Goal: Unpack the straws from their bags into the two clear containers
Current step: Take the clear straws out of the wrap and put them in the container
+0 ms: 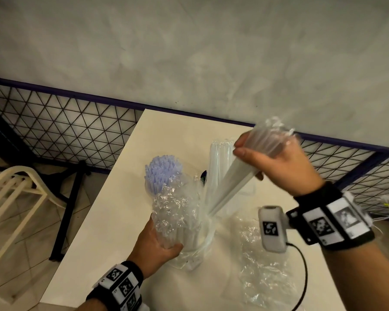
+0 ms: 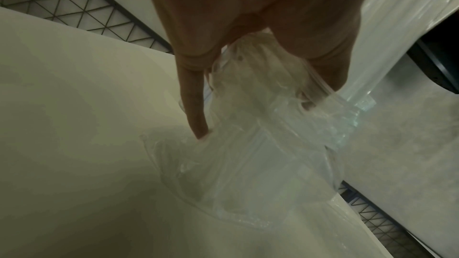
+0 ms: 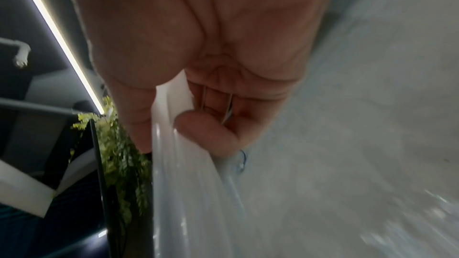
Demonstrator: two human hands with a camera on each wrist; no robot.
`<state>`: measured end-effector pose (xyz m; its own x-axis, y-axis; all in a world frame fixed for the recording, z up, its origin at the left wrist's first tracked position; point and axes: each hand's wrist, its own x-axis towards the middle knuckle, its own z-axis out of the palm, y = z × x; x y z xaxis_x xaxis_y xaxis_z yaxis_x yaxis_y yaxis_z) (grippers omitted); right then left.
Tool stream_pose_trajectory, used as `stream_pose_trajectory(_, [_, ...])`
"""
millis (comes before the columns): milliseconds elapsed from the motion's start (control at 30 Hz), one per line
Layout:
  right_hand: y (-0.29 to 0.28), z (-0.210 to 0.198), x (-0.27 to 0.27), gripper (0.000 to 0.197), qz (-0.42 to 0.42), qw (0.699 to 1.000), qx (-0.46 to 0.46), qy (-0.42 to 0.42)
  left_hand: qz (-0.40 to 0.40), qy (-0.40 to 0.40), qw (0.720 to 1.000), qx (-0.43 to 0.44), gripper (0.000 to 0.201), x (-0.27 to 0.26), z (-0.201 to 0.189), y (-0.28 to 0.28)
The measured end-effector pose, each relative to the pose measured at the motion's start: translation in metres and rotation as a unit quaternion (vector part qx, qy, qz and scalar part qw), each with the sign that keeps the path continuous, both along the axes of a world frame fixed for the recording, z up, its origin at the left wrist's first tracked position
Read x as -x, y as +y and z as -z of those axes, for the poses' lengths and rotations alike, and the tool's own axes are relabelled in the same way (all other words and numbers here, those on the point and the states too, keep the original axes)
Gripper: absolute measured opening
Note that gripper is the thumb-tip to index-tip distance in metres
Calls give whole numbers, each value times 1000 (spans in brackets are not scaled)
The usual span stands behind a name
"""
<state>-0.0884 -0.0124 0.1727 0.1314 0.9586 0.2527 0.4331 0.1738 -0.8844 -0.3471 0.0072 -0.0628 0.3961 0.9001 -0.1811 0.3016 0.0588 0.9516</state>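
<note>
My left hand (image 1: 160,236) grips a crinkled clear bag (image 1: 177,212) that stands on the white table (image 1: 112,221) with white straws inside. In the left wrist view, the fingers (image 2: 195,105) curl round that bag (image 2: 261,154). My right hand (image 1: 249,162) holds a tilted bundle of pale straws (image 1: 231,185) by its upper part, and the bundle's lower ends reach into the bag's mouth. The right wrist view shows thumb and fingers closed on the straws (image 3: 188,183). Behind the bag, lavender straws (image 1: 162,171) stand in one clear container, and clear wrapped straws (image 1: 220,158) stand upright in another.
An empty crumpled bag (image 1: 263,265) lies on the table at the right, beside a black cable (image 1: 301,272). A cream chair (image 1: 16,198) and a black table leg (image 1: 70,207) stand left of the table. A wire mesh fence (image 1: 65,124) runs behind it.
</note>
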Motion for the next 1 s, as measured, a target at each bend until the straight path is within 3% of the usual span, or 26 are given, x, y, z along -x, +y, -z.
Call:
stream_pose_trajectory(100, [6, -32, -17, 9, 15, 999, -45, 1, 3, 6, 1000, -8, 77, 0, 0, 1])
stream_pose_trajectory(233, [26, -47, -41, 24, 81, 994, -58, -40, 1, 18, 1000, -17, 76, 0, 0, 1])
stream_pose_trajectory(300, [42, -31, -54, 30, 103, 993, -12, -62, -3, 19, 1000, -18, 73, 0, -1, 1])
stream_pose_trajectory(433, [69, 37, -72, 43, 133, 976, 149, -86, -1, 15, 1000, -16, 69, 0, -2, -1])
stream_pose_trajectory(567, [78, 77, -78, 99, 175, 947, 168, -210, 3, 15, 1000, -13, 72, 1, -2, 0])
stream_pose_trajectory(667, [82, 80, -82, 124, 118, 946, 125, -273, 0, 22, 1000, -18, 68, 0, -2, 0])
stream_pose_trajectory(867, [88, 95, -82, 105, -32, 866, 205, -455, -1, 11, 1000, -8, 64, -1, -2, -1])
stream_pose_trajectory(1000, [92, 90, -86, 104, -84, 867, 210, -444, 3, 2, 1000, 2, 61, -1, 0, 0])
